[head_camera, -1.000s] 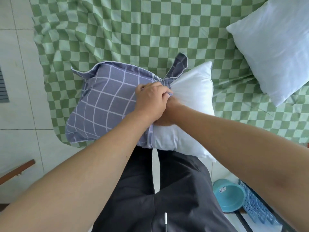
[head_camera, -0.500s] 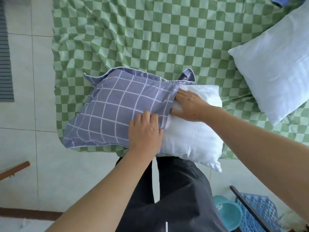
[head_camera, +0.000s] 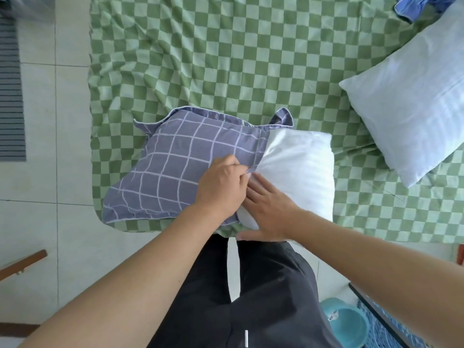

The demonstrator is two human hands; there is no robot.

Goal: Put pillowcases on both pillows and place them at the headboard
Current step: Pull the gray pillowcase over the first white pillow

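Obs., head view. Left hand (head_camera: pixel 221 187) has its fingers curled, pinching the open hem of the grey-blue grid pillowcase (head_camera: pixel 175 172) at the near part of the opening. Right hand (head_camera: pixel 268 212) lies flat, fingers straight and together, pressing on the bare white pillow (head_camera: pixel 298 172) just right of that pinch; its thumb runs along the pillow's near edge. The two hands touch, or nearly so, at the knuckles (contact not resolvable).

Pillow state: roughly the left half sits inside the pillowcase, the right half is exposed. The hem runs diagonally away from the pinch, up and to the right, ending in a loose flap of pillowcase corner that stands up at the far side of the pillow. Left of the pinch the filled pillowcase bulges and its near-left corner reaches the edge of the bed.

Support: both lie on the green-and-white checked sheet (head_camera: pixel 226 59), wrinkled, at the near edge of the mattress, directly in front of the person's dark trousers (head_camera: pixel 263 297).

Second pillow (head_camera: pixel 411 114), white and uncovered, lies on the sheet well to the right of the grip and farther away, tilted diagonally. Beyond it, at the top right corner, a crumpled piece of blue cloth (head_camera: pixel 411 6), partly cut off by the frame (identity cannot be told).

Floor: pale tiles (head_camera: pixel 50 222) left of the grip; a teal plastic basin (head_camera: pixel 349 325) near and right, beside a blue mesh basket (head_camera: pixel 381 332).
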